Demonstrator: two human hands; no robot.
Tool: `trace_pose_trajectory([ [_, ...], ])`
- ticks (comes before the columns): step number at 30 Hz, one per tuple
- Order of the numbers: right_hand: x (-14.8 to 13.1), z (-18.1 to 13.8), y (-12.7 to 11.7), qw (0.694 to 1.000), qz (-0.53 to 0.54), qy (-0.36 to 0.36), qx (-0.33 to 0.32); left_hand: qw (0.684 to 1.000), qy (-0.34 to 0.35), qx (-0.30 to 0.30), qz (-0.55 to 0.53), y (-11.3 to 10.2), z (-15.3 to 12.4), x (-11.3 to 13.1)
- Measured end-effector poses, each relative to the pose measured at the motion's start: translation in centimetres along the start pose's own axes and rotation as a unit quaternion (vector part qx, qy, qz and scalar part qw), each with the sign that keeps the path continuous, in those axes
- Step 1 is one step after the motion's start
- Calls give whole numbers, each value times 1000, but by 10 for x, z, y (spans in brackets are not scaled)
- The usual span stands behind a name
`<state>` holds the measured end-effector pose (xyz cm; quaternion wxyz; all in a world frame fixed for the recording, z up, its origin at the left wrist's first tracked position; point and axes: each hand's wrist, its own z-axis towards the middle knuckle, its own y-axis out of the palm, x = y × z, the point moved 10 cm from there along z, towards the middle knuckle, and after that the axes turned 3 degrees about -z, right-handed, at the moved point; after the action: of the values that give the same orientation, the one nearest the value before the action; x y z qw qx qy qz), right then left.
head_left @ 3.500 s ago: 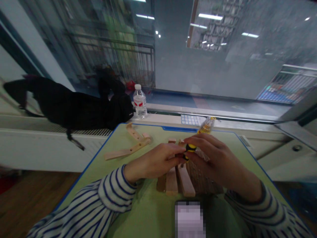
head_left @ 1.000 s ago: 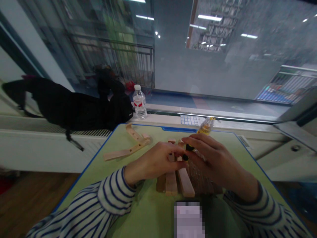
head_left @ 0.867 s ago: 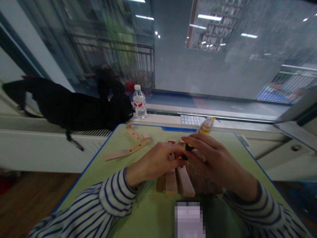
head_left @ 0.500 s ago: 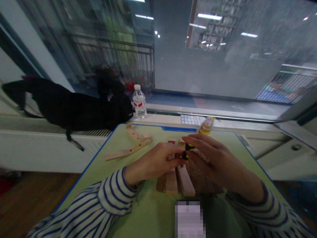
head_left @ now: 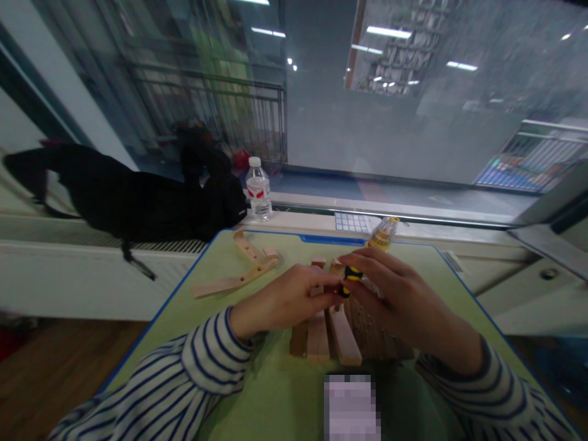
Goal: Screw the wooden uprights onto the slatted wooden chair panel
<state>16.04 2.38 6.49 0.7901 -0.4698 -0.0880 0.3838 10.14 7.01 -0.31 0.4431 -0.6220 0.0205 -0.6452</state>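
Observation:
Between the fingertips of my right hand point(head_left: 399, 291) is a short black-and-yellow handle, apparently of a screwdriver point(head_left: 353, 273). My left hand point(head_left: 294, 297) is closed in a pinch at the handle's lower end, over the wooden pieces; its shaft and tip are hidden. Below my fingers, a straight wooden strip point(head_left: 318, 340) and a slanting wooden strip point(head_left: 345, 340) lie side by side on a brown board point(head_left: 376, 334) with a shiny, clear plastic-like surface. Their middle parts are covered by my hands.
Jointed wooden strips with holes point(head_left: 250, 277) lie at the table's point(head_left: 184, 343) left. A yellow-capped clear container point(head_left: 382, 234) is behind my right hand. On the sill are a water bottle point(head_left: 259, 190) and a black bag point(head_left: 151, 205). A phone with a blurred screen point(head_left: 351, 407) lies in front.
The black-and-yellow handle has turned slightly in my right fingers, showing more yellow. Both hands stay in nearly the same place.

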Motion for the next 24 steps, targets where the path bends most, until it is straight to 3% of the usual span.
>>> trace_pose_trajectory([
  [8, 1, -2, 1, 1000, -21, -3, -2, 997, -47, 63, 3, -8, -1, -7],
  [24, -2, 0, 6, 999, 5, 12, -31, 1000, 3, 5, 13, 0, -1, 1],
])
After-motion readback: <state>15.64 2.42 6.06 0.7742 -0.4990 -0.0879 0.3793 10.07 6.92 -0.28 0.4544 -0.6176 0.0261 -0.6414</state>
